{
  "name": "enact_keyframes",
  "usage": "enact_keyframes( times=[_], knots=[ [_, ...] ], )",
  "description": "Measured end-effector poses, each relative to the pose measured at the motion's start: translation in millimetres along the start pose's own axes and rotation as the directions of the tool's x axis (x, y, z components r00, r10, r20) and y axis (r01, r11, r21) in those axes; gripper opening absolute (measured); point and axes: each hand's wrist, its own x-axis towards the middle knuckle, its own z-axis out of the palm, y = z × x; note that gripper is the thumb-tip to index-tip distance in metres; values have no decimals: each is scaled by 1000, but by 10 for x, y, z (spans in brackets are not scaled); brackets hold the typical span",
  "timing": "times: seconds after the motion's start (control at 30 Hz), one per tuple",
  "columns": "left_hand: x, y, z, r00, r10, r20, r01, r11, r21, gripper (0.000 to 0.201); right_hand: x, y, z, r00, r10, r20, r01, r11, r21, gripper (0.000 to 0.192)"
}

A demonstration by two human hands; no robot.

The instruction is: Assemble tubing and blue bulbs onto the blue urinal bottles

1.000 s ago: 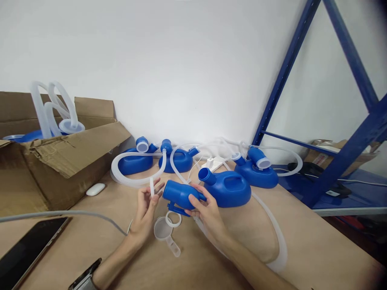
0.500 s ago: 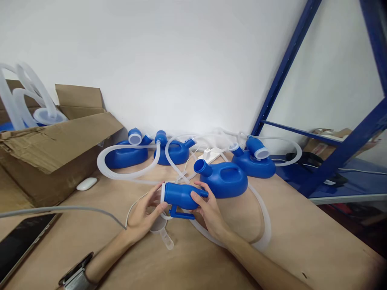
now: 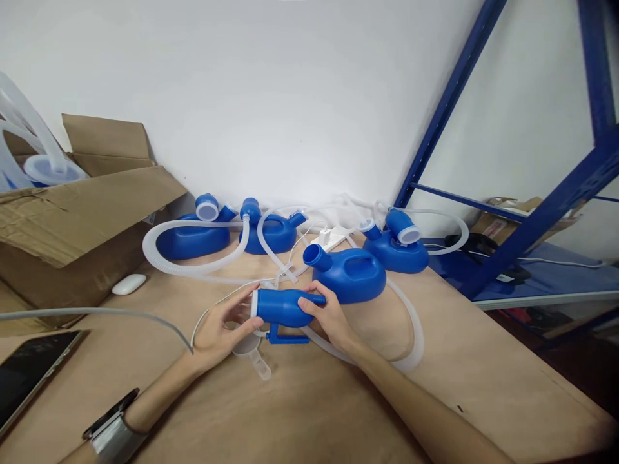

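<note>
Both hands grip a blue funnel piece (image 3: 285, 307) mid-worktop (image 3: 309, 412): left hand (image 3: 223, 325) fingers curl on its rim, right hand (image 3: 325, 318) fingers close round its neck. Bare board lies toward the person; blue bottles (image 3: 349, 276) and tubing (image 3: 193, 267) crowd behind

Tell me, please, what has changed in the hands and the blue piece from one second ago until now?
The left hand let go of the thin white tube it was pinching and moved onto the open end of the blue neck piece, where a pale ring now sits. The piece turned from tilted to roughly level, handle down. The right hand kept its grip on the narrow end. The clear funnel and the blue bottle behind seem unmoved.
</note>
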Motion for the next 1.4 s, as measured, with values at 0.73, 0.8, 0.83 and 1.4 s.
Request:
enact_keyframes(
  times=[0.73,0.8,0.83,1.4],
  knots=[
    [33,-99,-37,990,-65,126,83,987,-139,76,19,48,-35,993,104,62,-104,995,9,48],
    [27,-100,-33,987,-76,144,101,979,-179,78,11,33,-41,988,120,98,-121,993,7,50],
    [22,-98,-29,985,-85,151,115,973,-202,80,6,27,-44,987,123,107,-124,992,4,51],
    [-8,-149,2,971,39,235,-33,999,-30,79,-44,28,-57,993,64,96,-53,992,-111,55]
  ],
)
